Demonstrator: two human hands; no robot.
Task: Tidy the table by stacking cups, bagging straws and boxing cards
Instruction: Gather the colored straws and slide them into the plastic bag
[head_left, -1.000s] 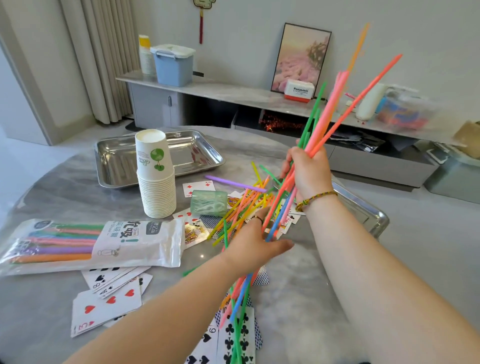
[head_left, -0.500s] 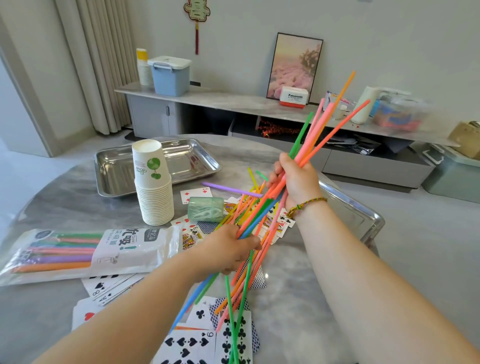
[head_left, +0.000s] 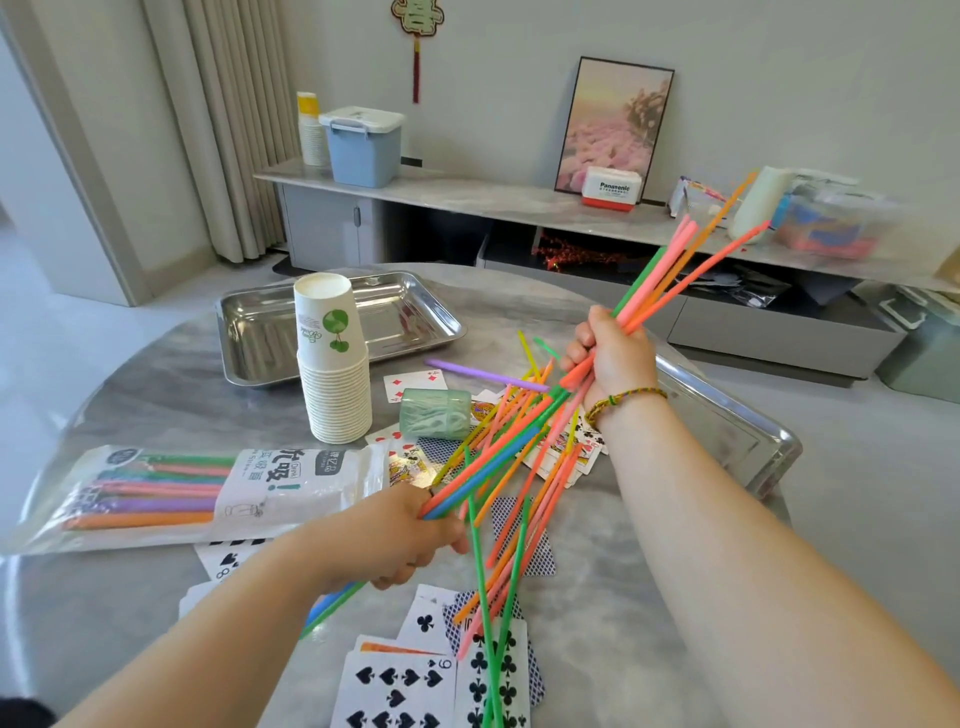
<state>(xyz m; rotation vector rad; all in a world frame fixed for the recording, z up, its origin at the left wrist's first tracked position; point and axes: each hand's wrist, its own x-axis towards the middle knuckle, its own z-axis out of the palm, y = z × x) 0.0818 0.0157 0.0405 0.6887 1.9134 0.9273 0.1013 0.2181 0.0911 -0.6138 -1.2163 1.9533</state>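
Both hands grip coloured straws (head_left: 498, 467): right hand (head_left: 613, 353) fisted round upper bundle, left hand (head_left: 400, 535) clutching lower ends above scattered playing cards (head_left: 400, 686)

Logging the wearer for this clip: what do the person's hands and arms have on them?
Left hand and right hand are ungloved, and no sleeves show on either arm. A thin braided bracelet of yellow, green and dark threads circles the right wrist. No watch shows.
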